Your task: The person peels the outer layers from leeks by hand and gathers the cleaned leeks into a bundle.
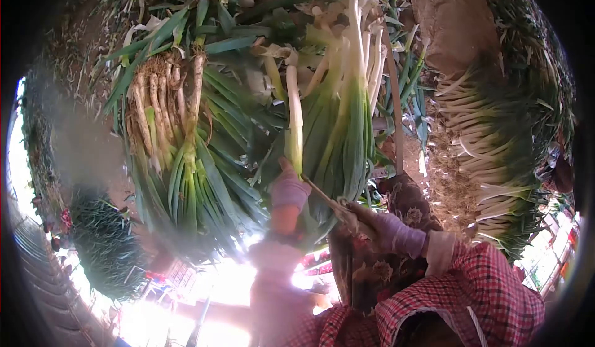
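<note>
At ctr, scallion (295, 108) in L hand (290, 190)

Red-and-black checked cloth sleeve (496, 279), matt, woven. Pale purple fabric glove (403, 235), soft, matt. Peeled white leek stalk (295, 102) smooth, slightly glossy; brown-streaked unpeeled stalks (162, 105) at left rough, dull. Bare brown ground (455, 25) matt.

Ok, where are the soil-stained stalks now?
Head view, left side: the soil-stained stalks lie among green leaves, farther out than the left hand and to its left.
</note>
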`<move>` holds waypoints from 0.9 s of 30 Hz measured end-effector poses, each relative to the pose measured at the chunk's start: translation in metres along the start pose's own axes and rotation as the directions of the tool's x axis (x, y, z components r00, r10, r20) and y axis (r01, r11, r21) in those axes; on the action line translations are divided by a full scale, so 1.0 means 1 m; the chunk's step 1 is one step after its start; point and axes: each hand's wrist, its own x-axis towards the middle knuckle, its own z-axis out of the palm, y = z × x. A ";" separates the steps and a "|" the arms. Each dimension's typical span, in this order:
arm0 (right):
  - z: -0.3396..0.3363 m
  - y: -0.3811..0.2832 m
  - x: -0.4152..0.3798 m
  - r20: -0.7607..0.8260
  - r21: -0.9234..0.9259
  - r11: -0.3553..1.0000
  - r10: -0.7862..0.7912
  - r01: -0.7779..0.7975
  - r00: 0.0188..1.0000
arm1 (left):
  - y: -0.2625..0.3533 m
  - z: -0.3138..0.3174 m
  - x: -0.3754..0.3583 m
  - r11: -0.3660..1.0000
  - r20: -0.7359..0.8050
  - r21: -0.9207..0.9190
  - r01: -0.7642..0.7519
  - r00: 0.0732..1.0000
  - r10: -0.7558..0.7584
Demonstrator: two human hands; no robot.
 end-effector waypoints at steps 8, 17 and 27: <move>-0.039 0.000 0.120 -0.302 -0.137 0.981 0.088 -0.135 0.949 | -0.049 0.001 0.001 0.958 -0.066 -0.209 -0.195 0.980 0.185; -0.046 0.005 0.167 -0.186 0.182 0.971 0.189 -0.155 0.964 | -0.094 0.030 0.032 0.796 -0.012 -0.568 -0.211 0.969 0.248; -0.034 0.000 0.149 -0.139 0.024 0.995 -0.093 0.097 0.986 | -0.088 0.004 -0.031 0.115 0.174 -0.983 0.143 0.923 0.343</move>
